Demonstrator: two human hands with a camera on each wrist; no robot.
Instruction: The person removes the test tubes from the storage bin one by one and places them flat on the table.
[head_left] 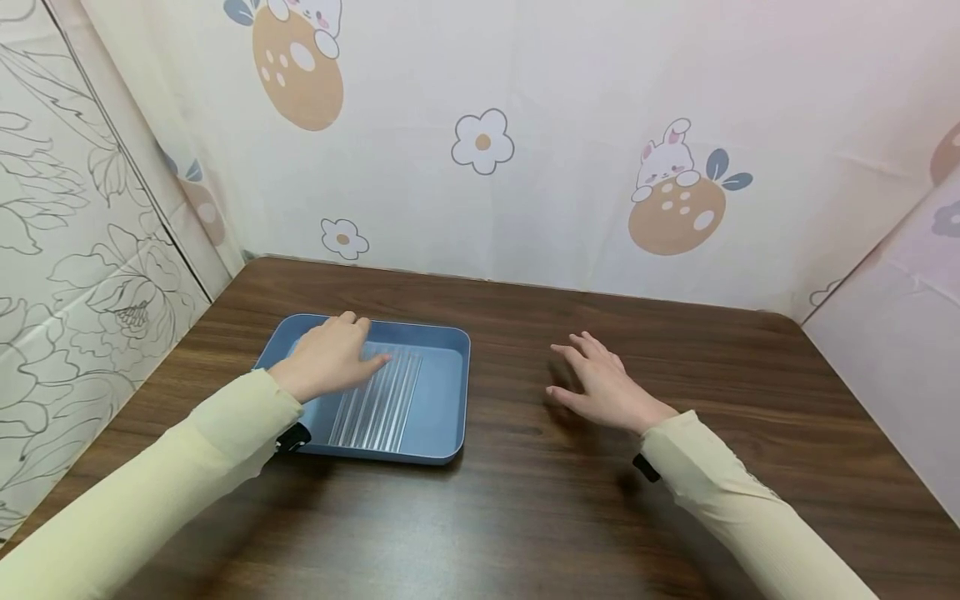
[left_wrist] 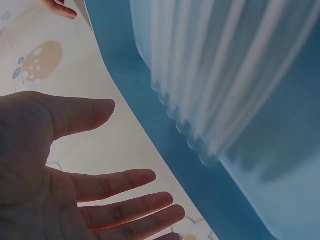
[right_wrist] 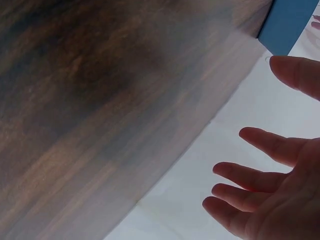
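Observation:
A blue rectangular tray (head_left: 441,404) stands on the left half of the table. Inside it, several clear tubes (head_left: 378,408) lie side by side in a row, and their near-hand ends look rounded in the left wrist view. Over the tray's left part hovers my left hand (head_left: 326,357), fingers spread and holding nothing, thumb pointing across the tubes. To the right of the tray, my right hand (head_left: 600,387) is held above the bare wood, its fingers apart and nothing in its grasp. The palm side of each hand shows in its own wrist view.
The dark wooden table (head_left: 510,517) reaches back to a patterned curtain (head_left: 555,192). More patterned cloth (head_left: 90,250) hangs along the left side, and a pale panel (head_left: 900,308) closes off the right. A black band (head_left: 292,437) circles the left wrist.

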